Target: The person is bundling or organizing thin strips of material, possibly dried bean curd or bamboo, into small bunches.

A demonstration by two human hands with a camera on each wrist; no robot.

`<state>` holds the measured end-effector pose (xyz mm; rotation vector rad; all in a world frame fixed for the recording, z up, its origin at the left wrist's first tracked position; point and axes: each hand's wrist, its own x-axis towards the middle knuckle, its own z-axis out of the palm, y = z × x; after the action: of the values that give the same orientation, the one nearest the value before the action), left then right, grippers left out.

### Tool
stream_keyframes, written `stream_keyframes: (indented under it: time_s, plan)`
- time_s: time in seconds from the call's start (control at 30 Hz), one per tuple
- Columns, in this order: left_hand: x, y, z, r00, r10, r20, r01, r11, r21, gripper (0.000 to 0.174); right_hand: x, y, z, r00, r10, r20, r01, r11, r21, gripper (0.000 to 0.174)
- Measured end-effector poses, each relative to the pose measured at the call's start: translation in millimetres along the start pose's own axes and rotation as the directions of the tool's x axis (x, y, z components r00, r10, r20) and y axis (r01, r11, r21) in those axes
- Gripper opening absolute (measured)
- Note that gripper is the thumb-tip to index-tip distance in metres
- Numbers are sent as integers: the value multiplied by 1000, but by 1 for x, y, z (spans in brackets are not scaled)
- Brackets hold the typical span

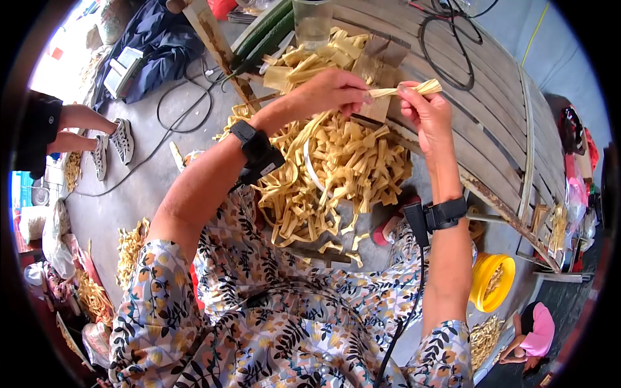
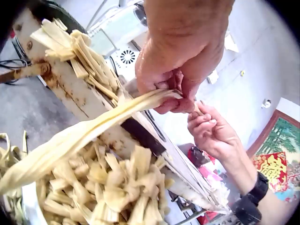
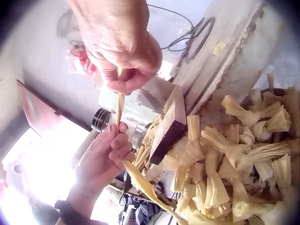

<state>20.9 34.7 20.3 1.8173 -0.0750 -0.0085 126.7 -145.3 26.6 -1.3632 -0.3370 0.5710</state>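
Both hands are up in front of the body, over the near edge of a slatted wooden bench. My left hand (image 1: 337, 92) pinches a pale yellow folded strip (image 1: 383, 93) between thumb and fingers; a long tail of the strip (image 2: 79, 133) hangs from this hand in the left wrist view. My right hand (image 1: 428, 115) pinches the same strip farther along, and its fanned end sticks out past the thumb. The strip runs fairly straight between the hands. Below them lies a heaped pile of similar knotted strips (image 1: 356, 158) in a white-rimmed container (image 1: 312, 165).
Uncut strips (image 1: 317, 61) lie on the bench (image 1: 479, 90) beside a wooden block (image 1: 378, 68) and a clear cup (image 1: 313, 26). A black cable (image 1: 446, 52) coils there too. A yellow bucket (image 1: 491, 282) stands at right. Another person's legs (image 1: 87, 123) are at left.
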Motion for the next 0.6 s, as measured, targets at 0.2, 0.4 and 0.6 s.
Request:
stream_keyframes:
  time_s: [0.2,0.4,0.6]
  plan:
    - [32,-12,-23,970,140,-197,-119,987,112,21,34,3,10,996,-34,-82,51,976,213,18]
    - [59,-19,-22,926,142,-349,-76,978,197,19,57,17,8,987,-30,-158,74,957,280,18]
    - [66,-19,-18,904,101,-416,-52,990,128,16,68,23,6,986,-17,-167,70,946,317,18]
